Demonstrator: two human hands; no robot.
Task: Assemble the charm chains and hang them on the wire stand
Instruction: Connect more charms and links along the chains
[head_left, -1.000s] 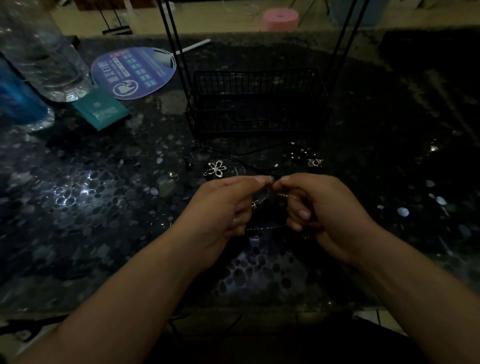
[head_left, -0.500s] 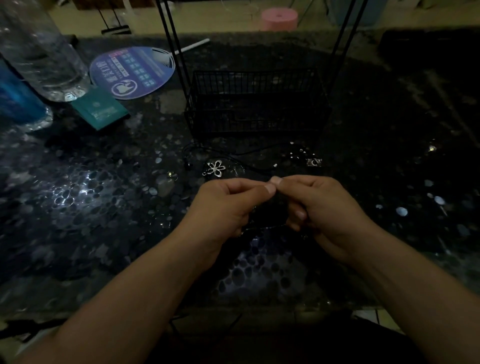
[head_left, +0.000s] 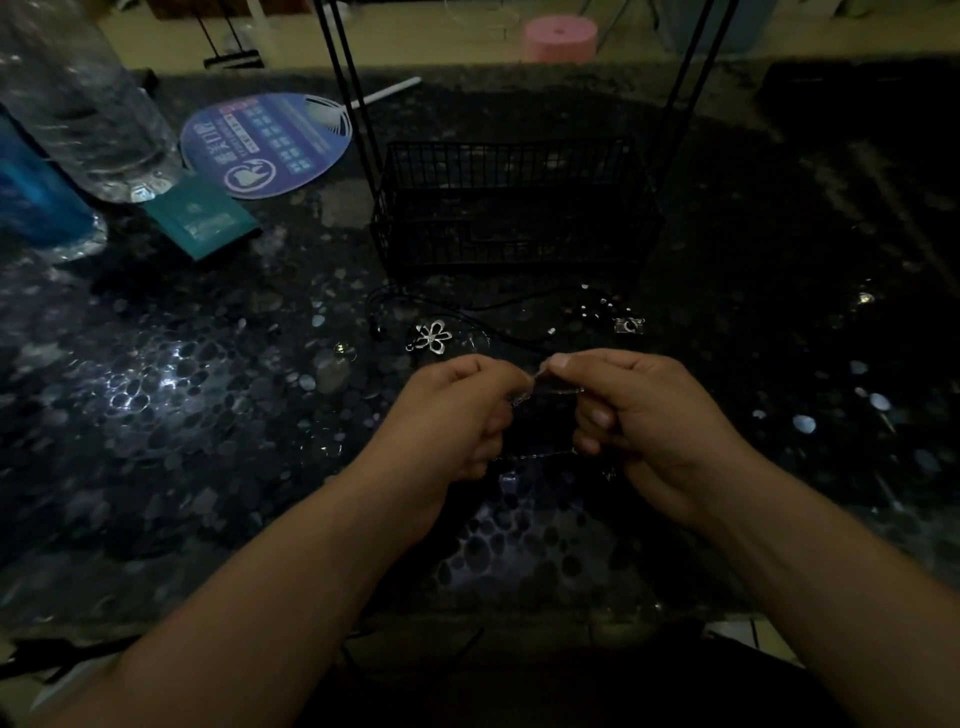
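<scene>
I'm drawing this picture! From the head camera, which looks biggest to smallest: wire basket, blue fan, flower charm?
1. wire basket
2. blue fan
3. flower charm
The basket and fan sit about equally far away, so that order seems fair.

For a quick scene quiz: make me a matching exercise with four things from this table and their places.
Things:
1. flower charm
2. round fan
3. wire basket
4. thin chain

Places:
A. pinched between both hands
B. far left, beside the clear bottle
C. flat on the table, just beyond the left hand
D. centre back, between the stand's uprights

Pairs: 1-C, 2-B, 3-D, 4-A
</scene>
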